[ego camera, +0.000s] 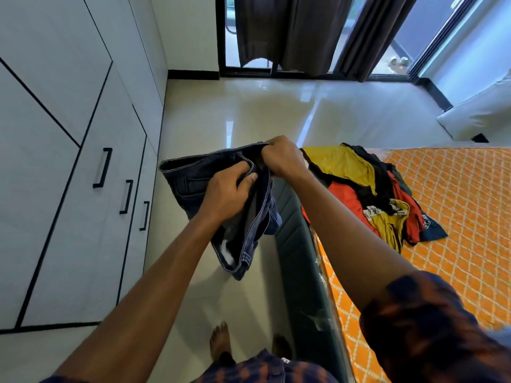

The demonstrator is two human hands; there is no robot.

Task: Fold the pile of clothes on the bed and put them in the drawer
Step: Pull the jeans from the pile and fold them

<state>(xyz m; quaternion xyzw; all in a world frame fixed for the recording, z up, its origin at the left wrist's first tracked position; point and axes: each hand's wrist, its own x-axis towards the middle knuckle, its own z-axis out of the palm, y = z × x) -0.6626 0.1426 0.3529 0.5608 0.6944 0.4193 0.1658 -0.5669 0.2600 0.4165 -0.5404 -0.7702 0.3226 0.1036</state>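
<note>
From head height, one wide camera looks forward and down over floor [249, 106] and bed [456, 205].

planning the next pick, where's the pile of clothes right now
In the head view the pile of clothes lies right of centre on the orange bedspread, just right of the right hand gripping the jeans.

a home bedroom: bed [456, 205], built-in wardrobe [69, 161], curtains [290, 31] over glass doors

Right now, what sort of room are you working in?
Most likely a bedroom: an orange-covered bed with a pile of clothes, a white built-in wardrobe opposite, curtains over glass doors.
</note>
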